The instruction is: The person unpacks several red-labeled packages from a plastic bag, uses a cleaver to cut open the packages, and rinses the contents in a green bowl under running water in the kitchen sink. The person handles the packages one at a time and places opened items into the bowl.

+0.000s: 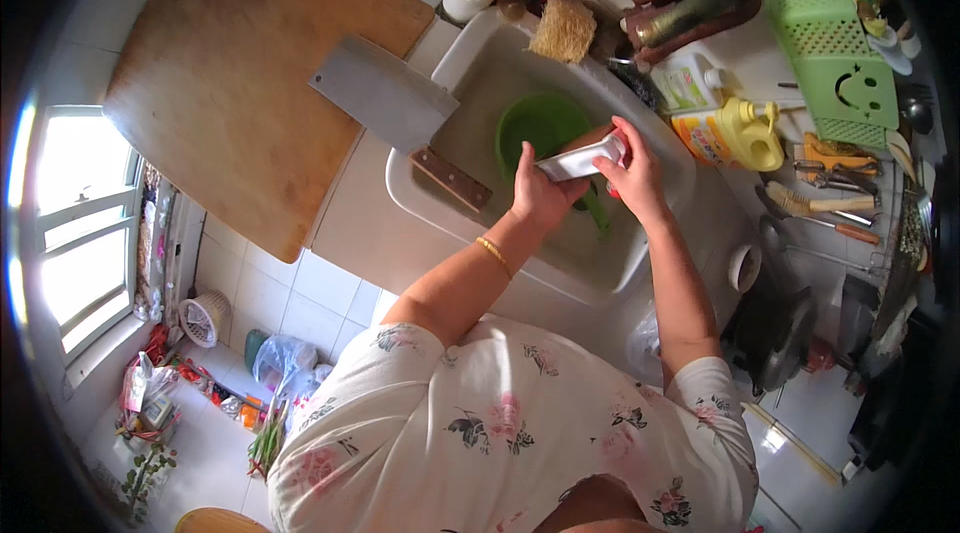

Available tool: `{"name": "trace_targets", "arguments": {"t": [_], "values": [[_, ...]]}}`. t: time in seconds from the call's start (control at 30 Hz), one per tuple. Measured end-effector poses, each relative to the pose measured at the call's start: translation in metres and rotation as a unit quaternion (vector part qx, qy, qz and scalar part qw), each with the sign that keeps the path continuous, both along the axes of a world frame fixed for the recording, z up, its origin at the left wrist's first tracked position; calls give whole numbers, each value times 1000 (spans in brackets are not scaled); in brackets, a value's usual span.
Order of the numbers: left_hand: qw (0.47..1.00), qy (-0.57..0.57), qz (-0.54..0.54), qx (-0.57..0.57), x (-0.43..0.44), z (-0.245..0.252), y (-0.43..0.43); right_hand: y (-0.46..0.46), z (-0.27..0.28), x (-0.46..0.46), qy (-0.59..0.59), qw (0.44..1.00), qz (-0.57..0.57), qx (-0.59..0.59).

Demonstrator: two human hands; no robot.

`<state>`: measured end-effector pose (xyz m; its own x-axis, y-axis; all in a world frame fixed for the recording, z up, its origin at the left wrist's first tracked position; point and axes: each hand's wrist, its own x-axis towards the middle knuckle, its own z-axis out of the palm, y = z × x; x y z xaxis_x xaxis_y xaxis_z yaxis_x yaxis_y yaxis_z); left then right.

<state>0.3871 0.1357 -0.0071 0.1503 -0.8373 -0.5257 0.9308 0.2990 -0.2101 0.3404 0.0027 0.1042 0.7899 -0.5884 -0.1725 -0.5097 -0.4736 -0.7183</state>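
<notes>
Both my hands hold a long, narrow white-and-red object (577, 162) over the sink (420, 210); its exact kind cannot be told. My left hand (541, 192) supports its lower left end, thumb raised. My right hand (634, 173) grips the red right end with fingers and thumb. A brown strip shows just behind the object. Below, a green plastic bowl (525, 117) sits in the sink, partly hidden by my hands, with a green handle-like part (596, 214) beside them. A cleaver (386, 94) with a wooden handle lies across the sink's left rim.
A big wooden cutting board (262, 83) lies at the left. A loofah sponge (564, 30) rests on the sink's far rim. Detergent bottles (735, 135), a green plastic rack (847, 75) and brushes (817, 203) stand or hang at the right.
</notes>
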Motion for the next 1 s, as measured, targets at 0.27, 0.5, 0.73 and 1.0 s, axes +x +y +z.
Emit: {"name": "trace_targets", "arguments": {"t": [0.27,0.5,0.73,1.0], "values": [[999,-44,3,-17,-14,-11,2,-21,-20,-8,-8,998,59,31],[949,-309,67,-20,7,29,28,-1,5,-42,-165,968,55,181],[613,-778,139,3,50,142,79,61,90,-67,-426,858,68,278],[433,-898,-51,66,73,165,146,98,177,-77,-579,798,122,114]]}}
